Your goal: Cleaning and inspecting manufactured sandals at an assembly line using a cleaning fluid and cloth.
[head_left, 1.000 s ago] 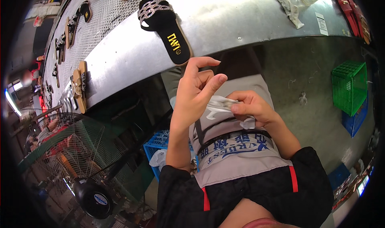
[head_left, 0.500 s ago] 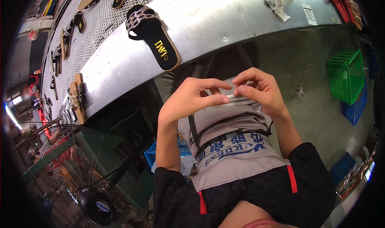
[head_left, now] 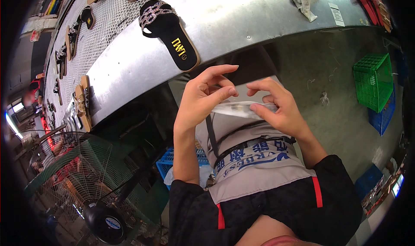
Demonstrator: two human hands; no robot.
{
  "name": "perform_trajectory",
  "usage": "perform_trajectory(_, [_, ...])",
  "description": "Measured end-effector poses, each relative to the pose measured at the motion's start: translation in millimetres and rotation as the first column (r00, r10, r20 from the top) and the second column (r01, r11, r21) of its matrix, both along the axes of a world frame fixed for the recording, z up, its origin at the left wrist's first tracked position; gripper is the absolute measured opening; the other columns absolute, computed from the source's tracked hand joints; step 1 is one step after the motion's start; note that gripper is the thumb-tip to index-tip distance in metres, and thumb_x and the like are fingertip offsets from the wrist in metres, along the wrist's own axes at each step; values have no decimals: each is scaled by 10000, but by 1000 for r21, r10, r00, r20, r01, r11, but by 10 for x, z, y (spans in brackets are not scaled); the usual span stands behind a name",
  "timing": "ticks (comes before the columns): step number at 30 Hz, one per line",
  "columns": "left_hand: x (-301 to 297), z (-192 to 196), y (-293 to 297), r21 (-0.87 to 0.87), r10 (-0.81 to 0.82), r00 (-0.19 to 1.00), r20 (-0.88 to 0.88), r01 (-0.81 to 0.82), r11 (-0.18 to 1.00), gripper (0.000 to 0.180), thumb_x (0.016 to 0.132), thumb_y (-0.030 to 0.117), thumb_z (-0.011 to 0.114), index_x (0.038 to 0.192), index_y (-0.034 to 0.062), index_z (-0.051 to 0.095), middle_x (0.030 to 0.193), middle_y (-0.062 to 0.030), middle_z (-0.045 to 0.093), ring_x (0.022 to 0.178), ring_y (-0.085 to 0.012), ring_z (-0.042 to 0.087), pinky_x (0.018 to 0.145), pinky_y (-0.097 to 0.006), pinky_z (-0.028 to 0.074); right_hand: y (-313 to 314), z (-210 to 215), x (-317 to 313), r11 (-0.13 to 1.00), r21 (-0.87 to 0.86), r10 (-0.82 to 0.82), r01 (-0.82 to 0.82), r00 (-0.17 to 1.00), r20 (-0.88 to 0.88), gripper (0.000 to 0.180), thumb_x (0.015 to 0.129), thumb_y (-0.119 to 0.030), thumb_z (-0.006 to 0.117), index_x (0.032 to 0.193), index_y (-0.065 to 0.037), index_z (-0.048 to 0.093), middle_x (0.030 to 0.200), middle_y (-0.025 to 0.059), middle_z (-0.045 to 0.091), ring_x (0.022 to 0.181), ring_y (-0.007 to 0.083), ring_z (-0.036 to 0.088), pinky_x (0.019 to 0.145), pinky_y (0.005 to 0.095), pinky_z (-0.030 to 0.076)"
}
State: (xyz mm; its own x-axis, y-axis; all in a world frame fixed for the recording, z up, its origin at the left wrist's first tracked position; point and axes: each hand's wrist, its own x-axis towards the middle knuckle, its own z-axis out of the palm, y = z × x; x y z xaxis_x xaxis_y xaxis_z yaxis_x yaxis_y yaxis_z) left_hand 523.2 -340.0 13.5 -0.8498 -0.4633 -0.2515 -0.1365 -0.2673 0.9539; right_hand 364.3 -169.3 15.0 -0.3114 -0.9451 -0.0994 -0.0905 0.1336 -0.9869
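Note:
My left hand [head_left: 205, 94] is raised over my lap, its thumb and index finger apart with nothing between their tips. My right hand [head_left: 280, 106] is opposite, fingers curled, its thumb lying on a crumpled white strip of thin material [head_left: 237, 110]. This strip stretches between the hands, in front of the grey apron [head_left: 255, 164]. It has a faint dark smudge; whether it is cloth or paper cannot be made out. Beyond my hands, a black slide sandal [head_left: 175, 38] with a glittery woven strap lies at the metal table's edge.
Several more sandals [head_left: 81, 99] stand along the metal table [head_left: 125, 66] and its white perforated surface. A crumpled pale glove-like piece [head_left: 306, 1] and a white label [head_left: 336, 14] lie at the far right. A fan [head_left: 101, 220] stands left; a green crate [head_left: 372, 82] stands right.
My hands have moved apart, with the left index finger lifted away from the right fingers. More of the white strip shows between them. The view has shifted slightly.

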Motion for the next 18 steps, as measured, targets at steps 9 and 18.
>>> perform_trajectory(9, [92, 64, 57, -80, -6, 995, -97, -2, 997, 380, 929, 39, 708, 1296, 14, 613, 919, -69, 696, 857, -115, 684, 768, -259, 561, -263, -408, 67, 926, 131, 198, -354, 752, 629, 322, 1035, -272, 599, 1212, -10, 665, 993, -8, 659, 913, 51, 553, 760, 257, 459])
perform_trajectory(18, [160, 137, 82, -277, 95, 995, 5, -90, 957, 344, 935, 35, 692, 1273, 29, 628, 951, -68, 696, 846, -111, 677, 721, -243, 542, -308, -217, 69, 986, 0, 161, -165, 960, 229, 152, 927, -103, 718, 1044, -6, 721, 916, 27, 674, 795, 87, 597, 709, 245, 468])
